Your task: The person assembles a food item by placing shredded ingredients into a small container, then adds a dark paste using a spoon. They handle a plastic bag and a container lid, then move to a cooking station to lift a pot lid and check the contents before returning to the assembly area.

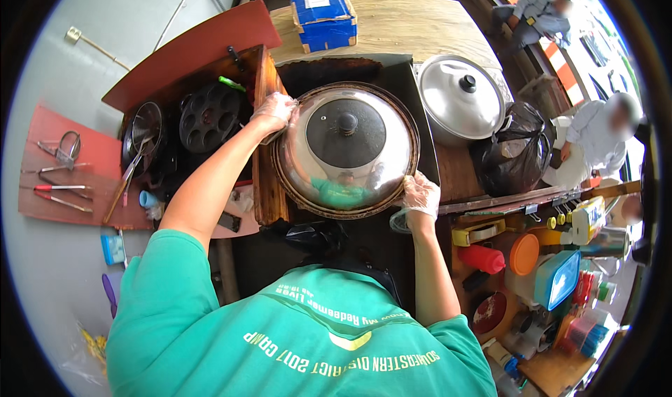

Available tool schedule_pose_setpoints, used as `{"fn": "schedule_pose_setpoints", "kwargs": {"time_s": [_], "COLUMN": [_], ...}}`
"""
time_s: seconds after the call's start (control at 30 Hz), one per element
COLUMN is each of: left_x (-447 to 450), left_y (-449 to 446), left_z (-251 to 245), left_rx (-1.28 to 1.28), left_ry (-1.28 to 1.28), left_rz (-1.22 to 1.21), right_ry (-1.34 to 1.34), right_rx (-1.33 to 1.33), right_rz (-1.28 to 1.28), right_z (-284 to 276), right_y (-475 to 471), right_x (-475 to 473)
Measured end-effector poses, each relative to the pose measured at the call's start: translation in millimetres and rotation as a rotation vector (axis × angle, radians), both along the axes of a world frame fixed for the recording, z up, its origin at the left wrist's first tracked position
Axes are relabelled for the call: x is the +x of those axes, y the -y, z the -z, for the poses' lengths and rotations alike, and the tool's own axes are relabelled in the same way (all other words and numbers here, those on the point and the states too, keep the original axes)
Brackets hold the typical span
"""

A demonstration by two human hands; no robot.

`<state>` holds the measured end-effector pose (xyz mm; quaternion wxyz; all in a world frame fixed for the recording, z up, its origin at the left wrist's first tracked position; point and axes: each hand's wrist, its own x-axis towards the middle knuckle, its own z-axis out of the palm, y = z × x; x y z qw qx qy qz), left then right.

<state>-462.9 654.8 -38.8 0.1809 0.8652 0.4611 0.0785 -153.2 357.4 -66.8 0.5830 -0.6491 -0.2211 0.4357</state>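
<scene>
A large domed metal lid (396, 129) with a dark centre and black knob covers a round pan, whose browned rim (294, 202) shows around it. My left hand (275, 112), in a clear plastic glove, grips the pan's edge at the upper left, beside a wooden board. At the lower right my right hand (421, 193), gloved the same way, holds the edge. Beneath its wrist is a greenish translucent thing (400, 222) I cannot make out. Whether my fingers also touch the lid's edge is hidden. The pan sits inside a dark metal surround (422, 134).
To the left are a round-hollowed pan (210, 117), a wire strainer (147, 121) and tongs (63, 188). A lidded aluminium pot (446, 95) and black plastic bag (514, 150) stand right. A blue box (324, 19) lies ahead. Two people sit at the far right.
</scene>
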Motion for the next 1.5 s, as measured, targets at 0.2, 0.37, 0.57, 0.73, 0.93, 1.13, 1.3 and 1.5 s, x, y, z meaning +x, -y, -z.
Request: {"fn": "schedule_pose_setpoints", "kwargs": {"time_s": [0.2,0.37,0.57,0.73,0.93,1.13,1.3,1.5], "left_x": [19,11,-5,-6,1,9,42,64], "left_y": [-54,-79,-96,-109,-103,-84,-44,118], "left_z": [61,94,102,106,112,109,48,-52], "left_rx": [0.008,0.085,-0.182,-0.177,-0.219,-0.335,-0.155,0.587], "left_ry": [-0.428,-0.63,-0.4,-0.39,-0.197,0.02,-0.208,0.226], "left_rz": [0.055,0.154,-0.167,-0.168,-0.307,-0.383,-0.68,-0.352], "right_ry": [0.481,0.955,0.695,0.615,0.483,0.513,0.262,0.108], "right_rx": [-0.11,-0.166,-0.197,-0.187,-0.141,-0.052,-0.07,-0.084], "right_rz": [-0.002,-0.088,0.095,0.068,0.067,0.016,0.069,-0.05], "right_z": [58,80,87,95,106,101,90,91], "right_y": [-18,-36,-54,-60,-67,-70,-60,-52], "right_x": [-21,-40,-57,-58,-41,-22,-18,-12]}}
